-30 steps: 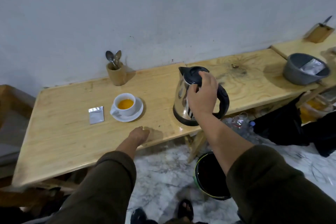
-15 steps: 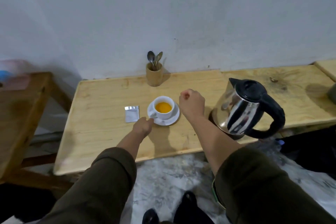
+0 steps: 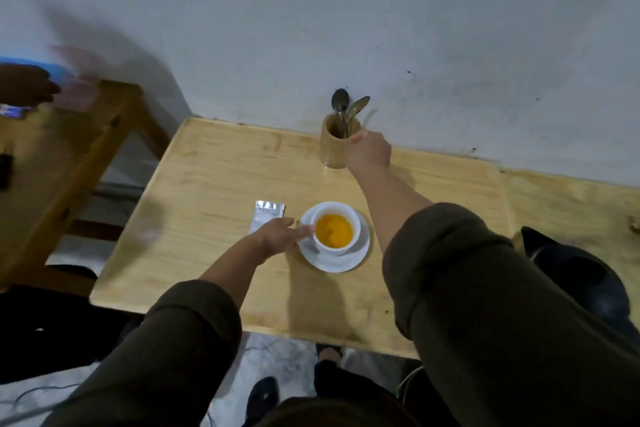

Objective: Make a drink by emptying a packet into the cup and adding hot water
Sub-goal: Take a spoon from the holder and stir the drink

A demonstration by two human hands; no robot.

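Now that the kettle [image 3: 575,274] is released, the closed right hand [image 3: 369,149] is reaching the back-edge spoons [image 3: 346,111] while the left hand [image 3: 277,236] is gripping the filled cup [image 3: 334,231], so stirring looks next.

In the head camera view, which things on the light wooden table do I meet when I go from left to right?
Silver packet → left hand → white cup of orange drink on its saucer → black kettle at the right edge.
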